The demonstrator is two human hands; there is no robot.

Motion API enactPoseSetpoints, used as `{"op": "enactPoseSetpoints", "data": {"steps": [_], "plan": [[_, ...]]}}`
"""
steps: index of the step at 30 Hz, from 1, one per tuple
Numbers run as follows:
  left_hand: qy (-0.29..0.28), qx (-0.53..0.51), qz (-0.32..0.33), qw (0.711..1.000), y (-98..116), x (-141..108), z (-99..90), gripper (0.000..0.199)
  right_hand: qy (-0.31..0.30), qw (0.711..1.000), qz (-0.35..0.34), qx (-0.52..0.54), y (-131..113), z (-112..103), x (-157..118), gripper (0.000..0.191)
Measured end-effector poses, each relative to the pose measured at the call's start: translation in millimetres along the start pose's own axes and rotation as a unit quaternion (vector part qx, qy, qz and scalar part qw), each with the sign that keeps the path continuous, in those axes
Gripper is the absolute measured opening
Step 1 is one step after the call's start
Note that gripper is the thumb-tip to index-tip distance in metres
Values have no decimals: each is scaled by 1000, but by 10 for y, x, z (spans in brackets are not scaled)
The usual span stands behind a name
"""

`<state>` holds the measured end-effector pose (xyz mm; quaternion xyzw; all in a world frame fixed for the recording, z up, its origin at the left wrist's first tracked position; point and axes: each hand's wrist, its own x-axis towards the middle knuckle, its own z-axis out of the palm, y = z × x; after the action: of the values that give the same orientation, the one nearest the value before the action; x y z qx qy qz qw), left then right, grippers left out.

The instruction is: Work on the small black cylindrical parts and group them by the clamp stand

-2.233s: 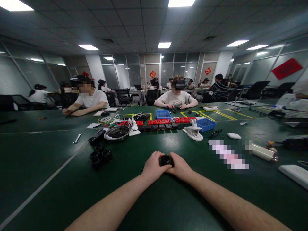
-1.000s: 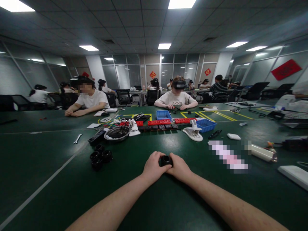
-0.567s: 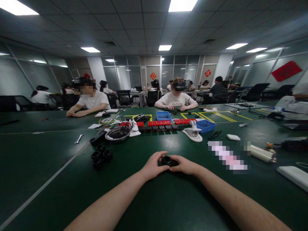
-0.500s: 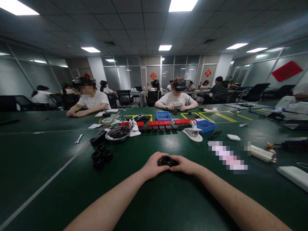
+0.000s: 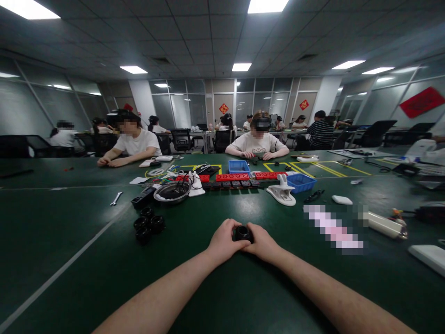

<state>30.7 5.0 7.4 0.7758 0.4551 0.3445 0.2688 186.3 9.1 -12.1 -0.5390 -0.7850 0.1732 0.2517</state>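
Observation:
A black round part [image 5: 242,234] with a hole in its top stands on the green table [image 5: 194,297] between my hands. My left hand [image 5: 223,239] closes round its left side, thumb in front. From the right, my right hand [image 5: 261,242] grips the same part, and the two thumbs nearly meet at its near side. Several similar black round parts [image 5: 157,224] stand grouped to the left.
Further off are a metal bowl [image 5: 172,200] with black cable, a white clip stand [image 5: 282,191], red strips [image 5: 232,176], a blue bin [image 5: 299,183] and a wrench [image 5: 116,198]. A cream cylinder [image 5: 384,225] lies right. Two people sit across the table.
Both hands have closed in more tightly round the black part, which now shows as one rounded piece between them. The whole view has shifted slightly.

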Motion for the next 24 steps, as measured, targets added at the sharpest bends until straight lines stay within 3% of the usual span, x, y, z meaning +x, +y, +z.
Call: {"op": "enactPoseSetpoints", "data": {"steps": [5, 8, 12, 19, 24], "plan": [[-24, -14, 34, 999, -25, 26, -43, 35, -5, 998, -52, 44, -25, -36, -7, 52], [-52, -24, 54, 997, -60, 45, -76, 37, -91, 979, -108, 149, 17, -155, 15, 55], [-71, -42, 58, 995, -109, 48, -85, 41, -210, 935, -101, 266, 69, -262, 44, 42], [-73, -41, 70, 994, -125, 29, -80, 43, -213, 937, -60, 270, 87, -233, 51, 38], [-70, -43, 71, 994, -112, 16, -94, 42, -172, 957, -35, 229, 84, -197, 38, 40]]}}
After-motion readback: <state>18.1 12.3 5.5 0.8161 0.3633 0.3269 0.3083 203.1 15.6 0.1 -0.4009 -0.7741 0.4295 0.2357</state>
